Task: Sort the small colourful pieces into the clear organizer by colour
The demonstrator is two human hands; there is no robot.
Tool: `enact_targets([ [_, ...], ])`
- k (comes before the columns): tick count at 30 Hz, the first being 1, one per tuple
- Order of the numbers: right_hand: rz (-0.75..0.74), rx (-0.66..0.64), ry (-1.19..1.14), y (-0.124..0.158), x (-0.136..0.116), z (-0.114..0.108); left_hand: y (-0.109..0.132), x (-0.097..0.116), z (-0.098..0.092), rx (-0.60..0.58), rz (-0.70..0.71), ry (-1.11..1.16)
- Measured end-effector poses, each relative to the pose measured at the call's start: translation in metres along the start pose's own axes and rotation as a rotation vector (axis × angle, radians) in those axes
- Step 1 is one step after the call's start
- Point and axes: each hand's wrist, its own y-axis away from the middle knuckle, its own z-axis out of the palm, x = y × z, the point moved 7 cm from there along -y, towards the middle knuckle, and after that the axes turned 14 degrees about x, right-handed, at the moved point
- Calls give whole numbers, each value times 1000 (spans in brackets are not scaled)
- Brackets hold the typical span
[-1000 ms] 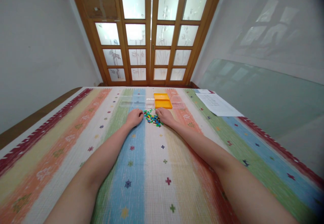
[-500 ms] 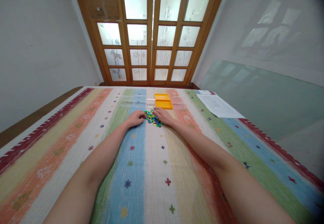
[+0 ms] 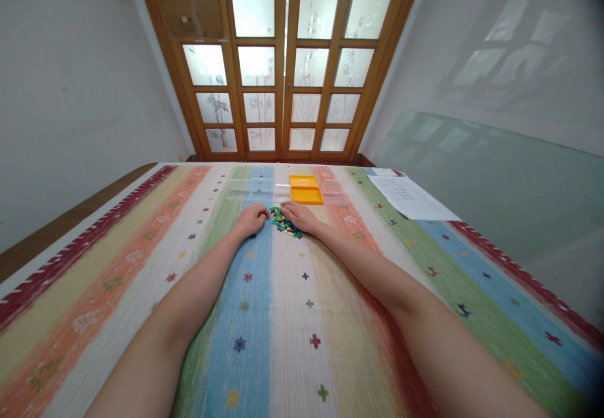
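A small heap of tiny coloured pieces [image 3: 285,224] lies on the striped cloth far ahead of me. My left hand [image 3: 251,218] rests just left of the heap, its fingers curled with the tips at the heap's edge. From the right, my right hand [image 3: 298,215] lies palm down over the heap's far side, fingers bent onto the pieces. What either hand holds is too small to make out. Behind the heap stands an orange tray [image 3: 306,190], flanked by clear trays [image 3: 250,189].
A printed sheet of paper [image 3: 404,195] lies at the right on the striped cloth [image 3: 283,317]. A glass panel leans along the right wall. Wooden doors with frosted panes [image 3: 283,65] close off the far end.
My right hand has slid left over the top of the heap. My left hand has shifted slightly toward the heap. The view has tilted a little.
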Motion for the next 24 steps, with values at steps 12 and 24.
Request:
enact_targets([
  [12, -60, -27, 31, -5, -5, 8, 1, 2, 2, -11, 22, -64],
  [24, -159, -141, 1, -5, -23, 25, -4, -20, -27, 270, -161, -123],
])
